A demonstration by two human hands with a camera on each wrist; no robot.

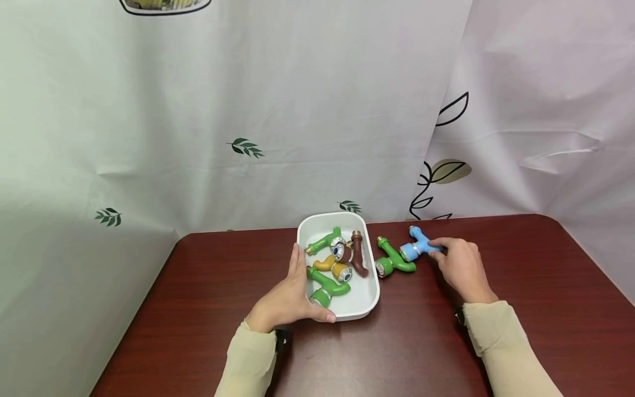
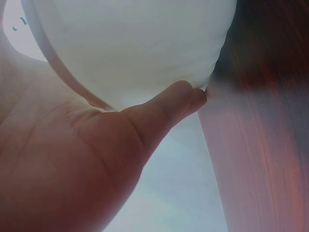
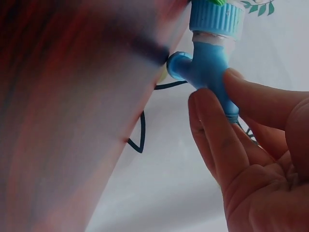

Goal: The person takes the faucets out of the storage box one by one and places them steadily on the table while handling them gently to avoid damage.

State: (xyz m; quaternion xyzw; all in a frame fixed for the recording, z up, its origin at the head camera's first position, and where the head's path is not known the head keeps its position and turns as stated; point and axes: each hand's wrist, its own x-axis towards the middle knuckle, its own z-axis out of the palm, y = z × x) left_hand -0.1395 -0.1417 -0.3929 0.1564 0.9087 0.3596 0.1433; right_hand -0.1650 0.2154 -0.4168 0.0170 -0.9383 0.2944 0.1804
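Note:
My left hand [image 1: 285,300] rests against a white tray [image 1: 360,298], its fingers extended along the left wall and its thumb across the near left corner. Inside the tray lie several plastic taps: a green one [image 1: 324,241] at the back, a brown one [image 1: 358,256], a yellow one [image 1: 324,263] and another green one [image 1: 327,285] at the front. To the right, my right hand [image 1: 465,268] pinches one end of a blue tap [image 1: 420,242] between thumb and fingers; the right wrist view shows its ribbed blue knob [image 3: 215,20]. A green tap [image 1: 394,258] lies between tray and blue tap.
Everything stands on a dark red-brown wooden table [image 1: 208,292]. A pale cloth [image 1: 317,110] with printed leaves hangs behind the table's far edge. Both forearms, in beige sleeves [image 1: 503,342], come in from the near side.

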